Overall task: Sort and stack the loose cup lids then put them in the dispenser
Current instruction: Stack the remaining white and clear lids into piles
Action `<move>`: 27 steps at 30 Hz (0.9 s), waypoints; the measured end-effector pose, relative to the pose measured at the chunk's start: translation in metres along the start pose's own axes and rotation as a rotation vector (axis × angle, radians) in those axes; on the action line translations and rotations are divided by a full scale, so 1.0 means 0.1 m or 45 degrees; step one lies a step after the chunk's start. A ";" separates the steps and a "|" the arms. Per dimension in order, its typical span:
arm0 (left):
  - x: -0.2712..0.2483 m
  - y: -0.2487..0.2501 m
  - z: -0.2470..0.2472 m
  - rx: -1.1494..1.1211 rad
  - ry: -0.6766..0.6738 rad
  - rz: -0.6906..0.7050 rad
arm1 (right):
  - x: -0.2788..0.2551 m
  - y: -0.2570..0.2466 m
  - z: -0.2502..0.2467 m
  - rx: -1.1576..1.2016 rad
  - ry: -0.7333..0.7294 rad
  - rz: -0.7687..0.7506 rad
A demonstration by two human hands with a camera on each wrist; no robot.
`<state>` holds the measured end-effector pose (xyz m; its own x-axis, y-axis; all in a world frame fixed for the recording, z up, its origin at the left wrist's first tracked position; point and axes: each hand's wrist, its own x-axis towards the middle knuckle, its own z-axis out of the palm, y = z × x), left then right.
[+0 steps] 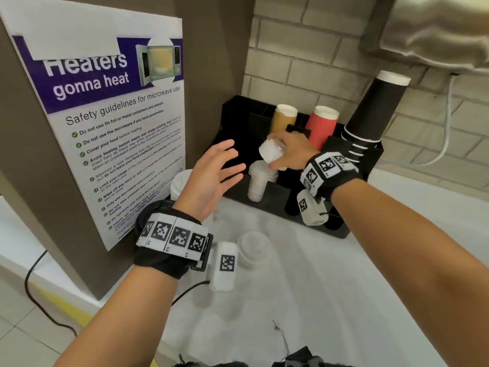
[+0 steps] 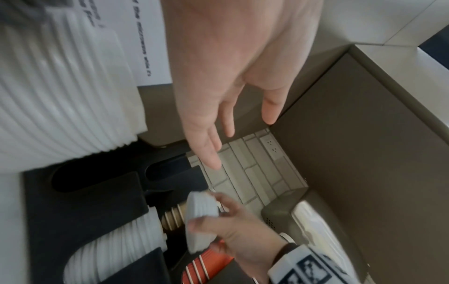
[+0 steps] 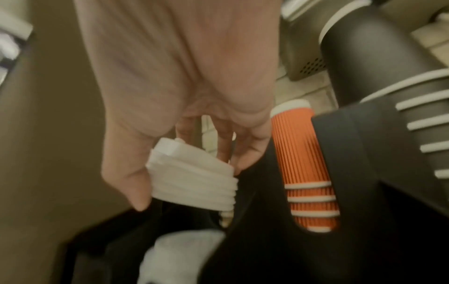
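The left hand hangs with fingers spread and straight, while the right hand curls its fingers.

Head view high, angled down; both wrist views close along hands, sharing black dispenser.

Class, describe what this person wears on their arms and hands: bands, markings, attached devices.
Both forearms are bare, without sleeves. Each wrist carries a black strap ringed with white tiles printed with black square codes. A small white tagged box hangs beside each strap.
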<state>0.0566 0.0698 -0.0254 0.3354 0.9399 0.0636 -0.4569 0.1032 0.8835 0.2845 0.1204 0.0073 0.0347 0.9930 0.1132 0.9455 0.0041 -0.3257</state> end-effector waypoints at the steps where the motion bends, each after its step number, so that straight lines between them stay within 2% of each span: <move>1: 0.00 0.00 -0.03 0.004 0.017 0.001 | 0.02 0.01 0.08 -0.037 -0.021 0.025; 8: -0.02 -0.01 -0.16 0.031 0.059 0.002 | 0.12 -0.06 0.27 -0.180 -0.065 0.071; 16: -0.02 -0.02 -0.15 0.061 0.044 -0.006 | 0.12 -0.16 0.29 -0.102 -0.129 0.072; 27: 0.00 -0.05 -0.14 0.066 0.039 -0.017 | 0.00 -0.20 0.39 -0.471 -0.085 -0.028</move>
<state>0.0474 0.0740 -0.0365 0.3154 0.9482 0.0380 -0.4087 0.0996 0.9072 0.2525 0.1245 -0.0231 0.0034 0.9987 0.0511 0.9992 -0.0054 0.0385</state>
